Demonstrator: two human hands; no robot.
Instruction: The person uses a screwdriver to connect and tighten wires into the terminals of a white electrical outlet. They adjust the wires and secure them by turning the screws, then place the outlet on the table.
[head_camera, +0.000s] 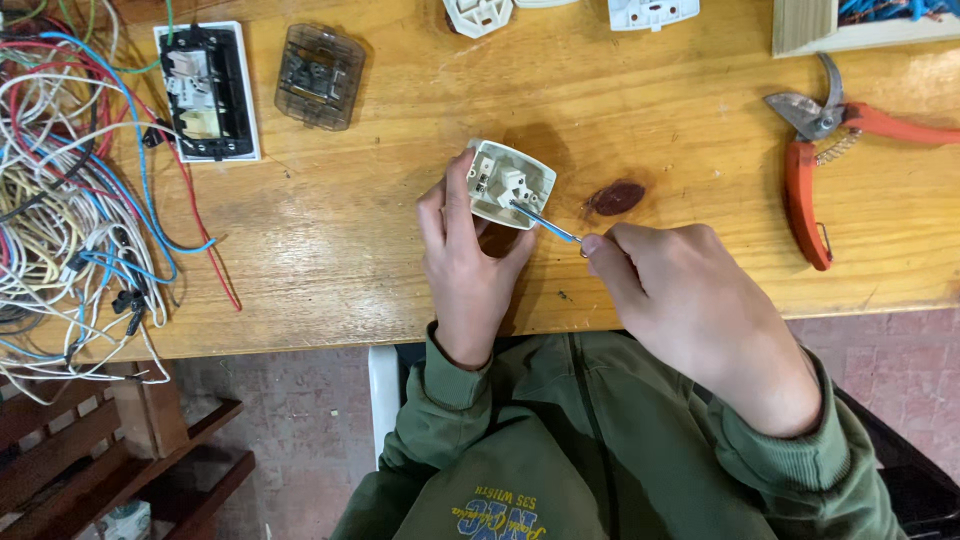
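Left hand (463, 262) clamped around white socket module (510, 183), held back side up just above wooden table (400, 240) near its front edge. Right hand (672, 280) pinching thin screwdriver (546, 222), tip set into module's back. Red pruning shears (820, 150) well right. Tangle of wires (70, 200) far left, beside black-framed switch plate (207, 92) and smoky clear cover (320, 76).

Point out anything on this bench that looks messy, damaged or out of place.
The loose wires lie in a tangled heap at the table's left edge, some hanging over it. A dark stain marks the wood beside the white socket held in the left hand.
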